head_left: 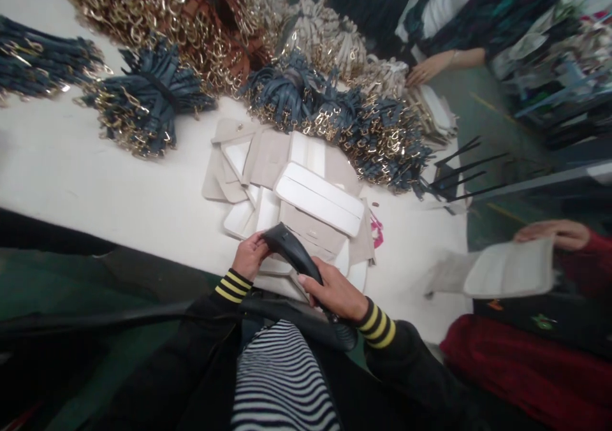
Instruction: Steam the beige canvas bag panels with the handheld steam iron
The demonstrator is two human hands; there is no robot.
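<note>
A curved black handle (295, 250) with a thick black hose at its lower end, like a vacuum cleaner's, is held at the table's near edge. My left hand (251, 255) has its fingers closed at the upper end of this handle. Farther down, my right hand (337, 289) wraps round it, thumb on top. Just beyond both hands lies a loose pile of beige and white bag pieces (319, 198), overlapping at different angles. Some of the pile is hidden behind the handle and my hands.
Bundles of dark blue straps (153, 93) with gold clasps line the table (119, 182), with brown straps (205, 23) and beige straps (320, 32) behind. At right, a person's hand (557, 232) holds a beige piece (511, 268). Another person's hand (433, 67) rests by stacked pieces (435, 109).
</note>
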